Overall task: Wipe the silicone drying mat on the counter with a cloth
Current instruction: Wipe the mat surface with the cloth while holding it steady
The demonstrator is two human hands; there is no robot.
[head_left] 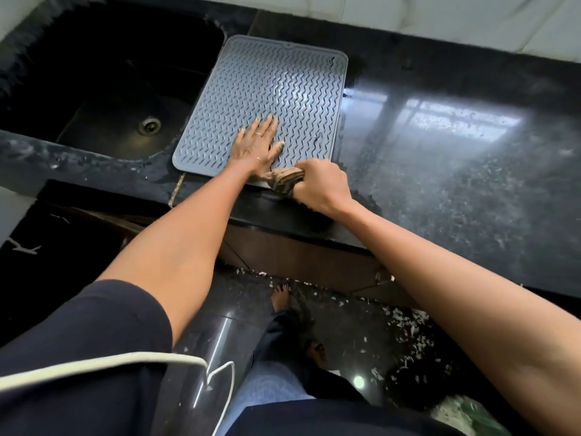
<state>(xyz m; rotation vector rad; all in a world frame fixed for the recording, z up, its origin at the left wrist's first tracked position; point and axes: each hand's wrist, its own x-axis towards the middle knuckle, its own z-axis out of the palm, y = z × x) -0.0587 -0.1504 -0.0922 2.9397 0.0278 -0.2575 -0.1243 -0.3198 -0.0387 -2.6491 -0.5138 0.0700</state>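
Note:
A grey silicone drying mat (267,86) with wavy ridges lies flat on the black counter, just right of the sink. My left hand (256,146) rests palm down on the mat's near part, fingers spread, holding nothing. My right hand (323,184) is closed around a bunched brownish cloth (284,180) at the mat's near right corner, by the counter's front edge. Part of that corner is hidden under the cloth and my hands.
A dark sink (125,89) with a round drain (150,125) lies left of the mat. Glossy black granite counter (456,152) stretches to the right. White tiled wall (440,17) behind. Below are the cabinet front, my feet, and a speckled floor.

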